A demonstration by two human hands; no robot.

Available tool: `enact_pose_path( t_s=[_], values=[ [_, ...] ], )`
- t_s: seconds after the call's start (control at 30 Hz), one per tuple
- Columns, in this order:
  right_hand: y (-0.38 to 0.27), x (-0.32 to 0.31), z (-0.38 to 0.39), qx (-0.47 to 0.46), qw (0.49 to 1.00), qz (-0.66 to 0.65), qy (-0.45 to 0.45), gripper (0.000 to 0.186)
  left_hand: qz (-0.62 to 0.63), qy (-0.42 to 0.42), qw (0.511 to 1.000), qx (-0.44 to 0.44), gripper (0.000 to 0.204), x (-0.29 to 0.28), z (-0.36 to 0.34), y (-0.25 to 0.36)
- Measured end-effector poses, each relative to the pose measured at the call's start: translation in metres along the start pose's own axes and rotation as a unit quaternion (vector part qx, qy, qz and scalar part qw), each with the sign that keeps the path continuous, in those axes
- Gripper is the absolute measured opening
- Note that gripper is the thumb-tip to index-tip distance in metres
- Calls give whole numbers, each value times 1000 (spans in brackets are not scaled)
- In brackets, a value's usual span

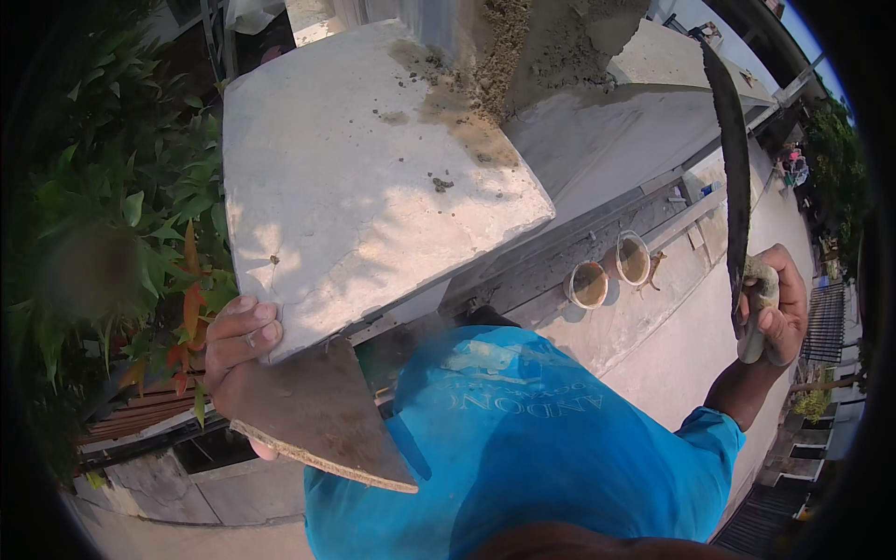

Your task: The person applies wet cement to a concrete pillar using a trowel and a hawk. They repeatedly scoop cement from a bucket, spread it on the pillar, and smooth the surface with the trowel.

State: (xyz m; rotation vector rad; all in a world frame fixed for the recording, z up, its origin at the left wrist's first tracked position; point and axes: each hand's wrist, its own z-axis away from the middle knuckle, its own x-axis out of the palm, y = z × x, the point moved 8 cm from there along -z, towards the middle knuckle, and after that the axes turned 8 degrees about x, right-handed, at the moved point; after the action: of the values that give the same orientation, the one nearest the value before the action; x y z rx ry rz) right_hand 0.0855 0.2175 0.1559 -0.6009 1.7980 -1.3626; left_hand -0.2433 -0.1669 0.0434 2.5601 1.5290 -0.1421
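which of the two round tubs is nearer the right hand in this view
The right tub, higher in the picture; the left tub sits lower and farther from the right hand.

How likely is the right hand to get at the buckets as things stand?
Probably not: the right hand is gripping the trowel, and the buckets look well below it. Nothing visible blocks the way, though.

Shrubs [140, 201] (w/ orange lvs [192, 308]) fill L side.
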Motion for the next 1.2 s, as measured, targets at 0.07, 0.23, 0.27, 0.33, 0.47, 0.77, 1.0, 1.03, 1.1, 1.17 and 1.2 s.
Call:
enact_pose_path(
  t_s=[0.07,0.23,0.27,0.33,0.47,0.77,1.0,1.03,1.1,1.17,1.2],
  values=[
    [-10,82,-29,100,988,-16,-120,49,24,0,1000,17,86,10,-2,-6],
    [-33,217,-84,275,887,-168,-330,55,34,-24,996,73,86,22,-22,-11],
    [-34,237,-92,292,866,-202,-352,60,22,-69,995,62,86,16,-20,-9],
    [-39,270,-103,317,845,-254,-348,63,-32,10,999,34,86,10,-19,-9],
    [-41,296,-132,298,830,-417,-219,58,23,123,991,46,86,18,4,-18],
    [-29,300,-143,206,759,-611,-90,43,50,101,990,89,89,22,4,-22],
    [-33,273,-87,189,728,-643,-145,41,-38,106,991,71,84,25,2,-11],
    [-30,269,-79,181,725,-646,-154,41,-49,101,991,70,83,21,0,-12],
    [-29,264,-68,182,715,-660,-142,44,-62,75,993,70,82,16,-6,-17],
    [-35,259,-53,212,739,-621,-153,41,-43,17,995,84,81,11,-14,-24],
    [-35,254,-48,228,750,-601,-159,39,-4,-50,995,90,82,11,-18,-24]
  ],
)
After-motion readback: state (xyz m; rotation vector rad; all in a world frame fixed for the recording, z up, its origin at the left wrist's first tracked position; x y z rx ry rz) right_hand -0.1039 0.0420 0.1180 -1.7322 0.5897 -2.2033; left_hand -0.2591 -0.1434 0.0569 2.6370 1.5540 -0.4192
